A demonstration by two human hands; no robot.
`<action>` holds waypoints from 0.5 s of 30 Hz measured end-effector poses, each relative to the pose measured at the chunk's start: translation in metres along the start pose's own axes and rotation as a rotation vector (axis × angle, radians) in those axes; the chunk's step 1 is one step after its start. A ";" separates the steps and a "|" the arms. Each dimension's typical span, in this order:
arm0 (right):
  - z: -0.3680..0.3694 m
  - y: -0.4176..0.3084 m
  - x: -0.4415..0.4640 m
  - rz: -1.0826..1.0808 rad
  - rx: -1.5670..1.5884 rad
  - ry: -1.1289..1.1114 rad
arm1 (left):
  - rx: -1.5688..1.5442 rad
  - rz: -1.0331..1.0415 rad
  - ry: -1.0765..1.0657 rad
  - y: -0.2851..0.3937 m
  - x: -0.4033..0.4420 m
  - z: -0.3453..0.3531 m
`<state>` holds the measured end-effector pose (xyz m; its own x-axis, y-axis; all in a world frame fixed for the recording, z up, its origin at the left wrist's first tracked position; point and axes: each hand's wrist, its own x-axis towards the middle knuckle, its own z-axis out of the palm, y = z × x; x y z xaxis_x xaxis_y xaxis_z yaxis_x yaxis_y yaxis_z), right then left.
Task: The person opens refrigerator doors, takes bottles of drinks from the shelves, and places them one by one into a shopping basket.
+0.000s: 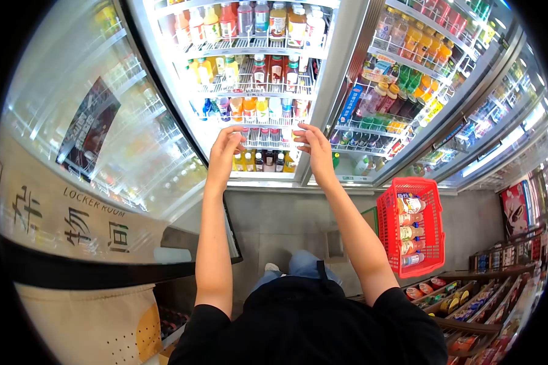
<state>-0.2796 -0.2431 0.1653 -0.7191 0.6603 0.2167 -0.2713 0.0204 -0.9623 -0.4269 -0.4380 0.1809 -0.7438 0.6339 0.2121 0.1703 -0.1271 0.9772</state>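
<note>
Both my hands reach out in front of an open, brightly lit drinks fridge (240,50). My left hand (226,149) is raised near the lower shelves, fingers apart and curved inward, with nothing in it. Facing it across a gap, my right hand (314,146) has its fingers spread and also holds nothing. Between and behind them runs a wire shelf (268,139) with a few bottles set far back. Below stands a row of dark and yellow bottles (269,161), partly covered by my left hand. Higher shelves carry juice bottles (249,109) in several colours.
The glass fridge door (103,121) stands swung open on the left. On the floor at right is a red basket (439,231) with several bottles (411,232) inside. Closed fridges (402,79) continue rightward. Snack shelves (469,298) fill the lower right.
</note>
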 end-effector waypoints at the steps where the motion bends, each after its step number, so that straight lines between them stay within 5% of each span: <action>1: 0.001 0.001 -0.002 -0.002 -0.007 -0.005 | -0.018 -0.004 0.006 0.000 0.001 0.000; 15: -0.020 0.014 0.123 -0.038 -0.021 0.024 | -0.074 -0.001 -0.132 -0.018 0.155 0.036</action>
<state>-0.3588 -0.1464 0.1754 -0.6928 0.6766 0.2494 -0.2843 0.0617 -0.9568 -0.5218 -0.3095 0.1961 -0.6513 0.7285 0.2124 0.1179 -0.1794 0.9767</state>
